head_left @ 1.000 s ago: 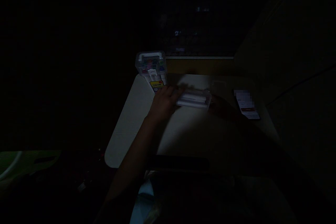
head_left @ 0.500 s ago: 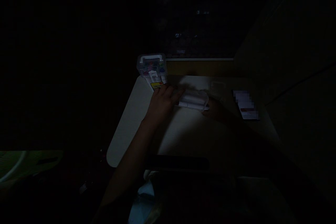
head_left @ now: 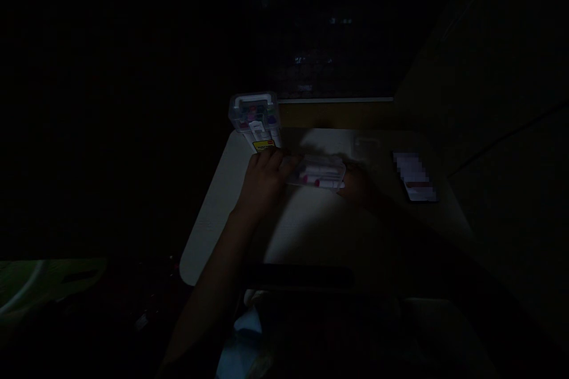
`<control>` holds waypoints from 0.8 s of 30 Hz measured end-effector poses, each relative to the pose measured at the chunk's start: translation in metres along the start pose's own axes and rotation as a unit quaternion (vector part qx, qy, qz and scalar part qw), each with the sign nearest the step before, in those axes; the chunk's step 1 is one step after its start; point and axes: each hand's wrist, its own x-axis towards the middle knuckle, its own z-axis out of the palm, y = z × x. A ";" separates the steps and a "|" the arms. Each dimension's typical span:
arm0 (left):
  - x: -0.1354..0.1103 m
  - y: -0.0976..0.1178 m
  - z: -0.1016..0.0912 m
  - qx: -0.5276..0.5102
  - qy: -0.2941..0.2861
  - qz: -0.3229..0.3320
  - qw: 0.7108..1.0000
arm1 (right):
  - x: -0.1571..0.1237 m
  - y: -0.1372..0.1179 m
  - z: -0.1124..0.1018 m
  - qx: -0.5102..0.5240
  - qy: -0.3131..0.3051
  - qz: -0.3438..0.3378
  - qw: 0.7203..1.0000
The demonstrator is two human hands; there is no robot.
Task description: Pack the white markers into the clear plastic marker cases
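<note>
A clear plastic case (head_left: 315, 161) lies on its side on the pale small table (head_left: 213, 207), with several white markers inside. My left hand (head_left: 265, 177) is closed over the case's left end, its fingertips hidden in shadow. At the right end, my right hand (head_left: 358, 185) is closed by the rim, against the tail of a white marker (head_left: 329, 183) with a pink cap. The right fingers are very dark and partly hidden. Just beyond my left hand stands a second clear case (head_left: 254, 100) with a white handle, holding several markers with coloured caps and bearing a yellow label.
A lit phone (head_left: 415, 176) lies at the table's right side. Near the far edge is a faint clear lid with a handle (head_left: 367, 142). A dark slot (head_left: 297, 275) runs along the near edge. The room is very dark.
My hands and the lying case have shifted slightly left. The pink cap on the marker now shows through the case, clear of my left fingers.
</note>
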 end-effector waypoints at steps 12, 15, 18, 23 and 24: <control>-0.021 -0.024 0.004 0.013 0.013 -0.031 0.999 | 0.005 -0.003 0.003 -0.018 -0.007 -0.014 1.000; -0.029 -0.036 0.002 0.014 0.021 -0.063 0.998 | -0.001 0.003 0.002 -0.021 0.004 -0.010 1.000; -0.035 -0.043 -0.001 0.014 0.028 -0.087 0.996 | -0.007 0.006 0.001 -0.014 -0.001 0.000 1.000; -0.044 -0.051 -0.007 0.010 0.038 -0.109 0.993 | -0.016 0.008 0.005 -0.015 -0.006 -0.013 1.000; -0.046 -0.052 -0.009 0.011 0.039 -0.111 0.993 | -0.017 0.009 0.006 -0.019 -0.010 -0.019 1.000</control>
